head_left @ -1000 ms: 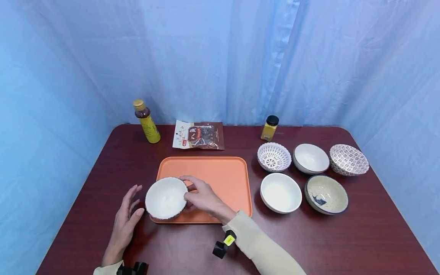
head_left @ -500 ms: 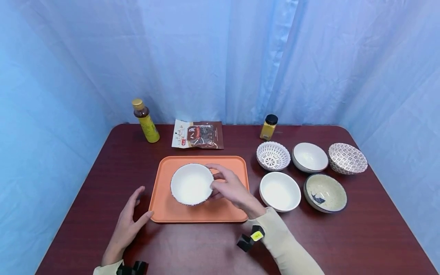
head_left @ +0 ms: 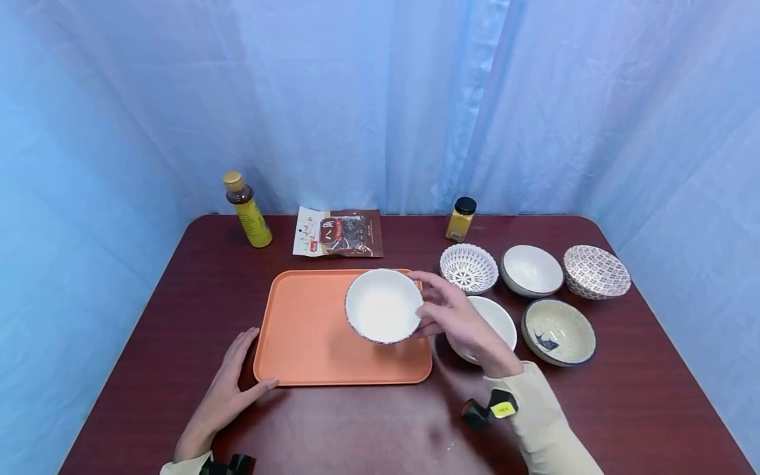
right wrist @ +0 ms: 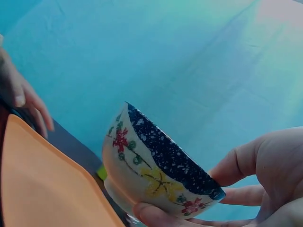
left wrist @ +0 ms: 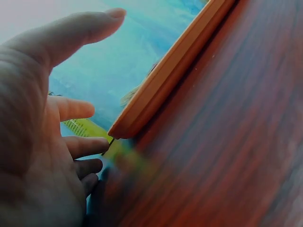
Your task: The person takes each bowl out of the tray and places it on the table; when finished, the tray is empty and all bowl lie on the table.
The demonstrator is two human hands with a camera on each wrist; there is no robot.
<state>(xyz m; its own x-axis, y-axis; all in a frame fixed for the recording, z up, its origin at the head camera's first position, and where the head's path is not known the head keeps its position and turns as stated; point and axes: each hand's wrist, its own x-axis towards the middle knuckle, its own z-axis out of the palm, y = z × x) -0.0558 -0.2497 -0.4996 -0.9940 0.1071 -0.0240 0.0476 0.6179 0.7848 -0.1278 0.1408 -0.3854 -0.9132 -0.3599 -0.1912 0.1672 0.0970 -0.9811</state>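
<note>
My right hand point(head_left: 460, 316) grips a bowl point(head_left: 384, 307) by its right side, holding it in the air over the right part of the orange tray point(head_left: 303, 356). White inside, the bowl point(right wrist: 156, 170) shows a speckled dark-blue band and red and yellow flowers outside in the right wrist view. Thumb and fingers lie on either side of its wall. At the tray's front left corner is my left hand point(head_left: 228, 389), thumb and fingers spread. In the left wrist view the left hand point(left wrist: 52, 123) is beside the tray edge point(left wrist: 156, 80); whether it touches, I cannot tell.
Several bowls stand on the right: a white bowl point(head_left: 499, 323) partly behind my right hand, a scalloped bowl point(head_left: 469, 267), a dark-rimmed white bowl point(head_left: 532, 269), a patterned bowl point(head_left: 596, 270) and a greenish bowl point(head_left: 561, 330). Behind are a bottle point(head_left: 252, 221), a packet point(head_left: 338, 232) and a jar point(head_left: 461, 221).
My right hand has carried the bowl rightward from the tray's left front corner to above its right part. My left hand has spread wider, closer to the tray's corner.
</note>
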